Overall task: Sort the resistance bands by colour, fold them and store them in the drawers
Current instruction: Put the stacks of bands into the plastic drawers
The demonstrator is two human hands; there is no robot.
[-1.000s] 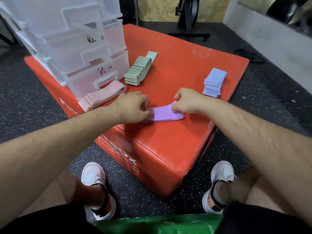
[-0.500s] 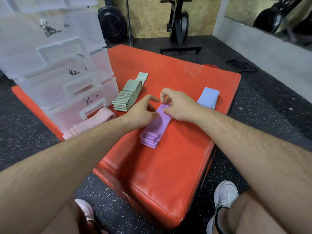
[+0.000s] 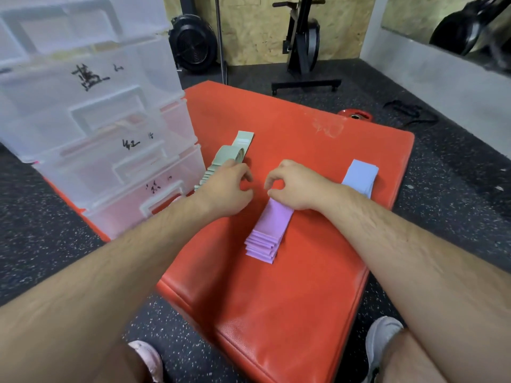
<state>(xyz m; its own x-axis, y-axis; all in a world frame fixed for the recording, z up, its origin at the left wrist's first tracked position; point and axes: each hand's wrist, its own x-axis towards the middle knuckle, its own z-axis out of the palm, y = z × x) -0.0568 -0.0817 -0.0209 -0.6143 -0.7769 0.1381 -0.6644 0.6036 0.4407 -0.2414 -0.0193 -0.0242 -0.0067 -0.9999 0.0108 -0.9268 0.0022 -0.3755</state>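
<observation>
Both hands (image 3: 225, 190) (image 3: 294, 186) curl empty fingers (image 3: 272, 178) over red pad (image 3: 304, 299) on speckled gym floor (image 3: 55, 244).

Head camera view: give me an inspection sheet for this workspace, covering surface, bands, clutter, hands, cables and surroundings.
Surface: red padded box, carrying bands and clear drawers.
Job's things: purple bands stacked centre; green bands beside the drawers; blue bands at right edge.
Clutter: red weight plate on floor behind box.
Hands: left hand and right hand above box, fingers curled, nothing seen held.
Cables: black strap or cord on floor, cannot tell which.
Surroundings: speckled floor, exercise machine, board wall.
</observation>
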